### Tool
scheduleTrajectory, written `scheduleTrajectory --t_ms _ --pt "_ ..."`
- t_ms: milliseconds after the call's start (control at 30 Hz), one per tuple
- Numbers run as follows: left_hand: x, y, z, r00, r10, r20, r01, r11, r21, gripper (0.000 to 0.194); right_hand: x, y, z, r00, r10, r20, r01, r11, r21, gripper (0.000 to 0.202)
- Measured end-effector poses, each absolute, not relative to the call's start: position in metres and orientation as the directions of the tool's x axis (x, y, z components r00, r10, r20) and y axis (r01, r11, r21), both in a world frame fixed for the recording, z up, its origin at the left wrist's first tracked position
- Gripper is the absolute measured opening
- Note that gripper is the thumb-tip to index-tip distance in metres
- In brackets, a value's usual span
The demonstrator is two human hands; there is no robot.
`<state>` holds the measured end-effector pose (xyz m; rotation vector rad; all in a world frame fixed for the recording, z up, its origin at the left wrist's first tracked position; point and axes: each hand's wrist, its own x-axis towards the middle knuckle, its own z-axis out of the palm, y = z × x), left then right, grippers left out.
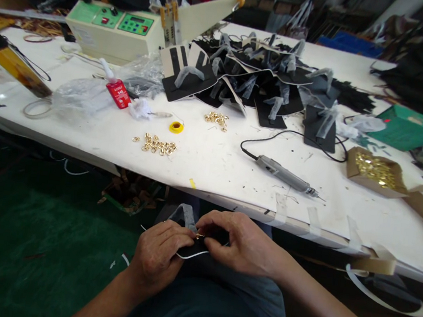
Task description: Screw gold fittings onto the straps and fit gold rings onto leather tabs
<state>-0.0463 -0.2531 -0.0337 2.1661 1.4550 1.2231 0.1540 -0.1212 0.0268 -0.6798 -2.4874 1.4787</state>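
Holding work over the lap, just off the table's (228,173) near edge: black panel (189,251) between both hands, light rim toward the body, gray wrapped strap (186,215) standing up at its far side. Small gold fitting (200,236) sits on the panel, right between the two sets of fingertips; its long axis looks roughly left-to-right (tiny and part-covered, so not certain). Neither hand is clearly nearer, both reach it. Left hand (161,251) is clamped on the panel's left side, fingers on top, fingertips at the fitting. Right hand (238,241) arches in from the right, thumb and index bowed with a gap between, tips close at the fitting; can't tell if they actually pinch it. Loose gold rings (159,146) lie on the table ahead, well apart.
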Motion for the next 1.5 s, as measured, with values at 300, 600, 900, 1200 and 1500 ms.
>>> scheduleTrajectory --t_ms 300,600,900,1200,1500 --pt "-0.045 -0.243 -0.02 0.058 0.869 0.492 0.584 -0.429 0.689 0.026 0.161 -0.122 0.022 -0.856 0.511 -0.079 0.248 0.27 -0.93 0.024" --pt "-0.029 -0.176 -0.002 -0.14 0.976 -0.164 0.294 0.199 0.935 0.012 0.166 -0.093 0.023 -0.654 0.749 -0.106 0.37 0.195 -0.908 0.015" --pt "-0.01 -0.079 -0.014 -0.013 0.931 -0.365 0.282 0.353 0.892 0.015 0.182 -0.025 0.0 -0.557 0.807 -0.198 0.52 0.152 -0.841 0.021" --pt "-0.007 -0.049 -0.031 -0.018 0.909 -0.416 0.467 0.376 0.801 0.016 0.179 -0.004 -0.016 -0.527 0.814 -0.244 0.602 0.155 -0.783 0.02" --pt "-0.008 -0.061 -0.032 -0.078 0.992 -0.104 0.722 0.128 0.68 0.046 0.176 -0.012 -0.014 -0.47 0.856 -0.217 0.671 0.187 -0.717 0.023"
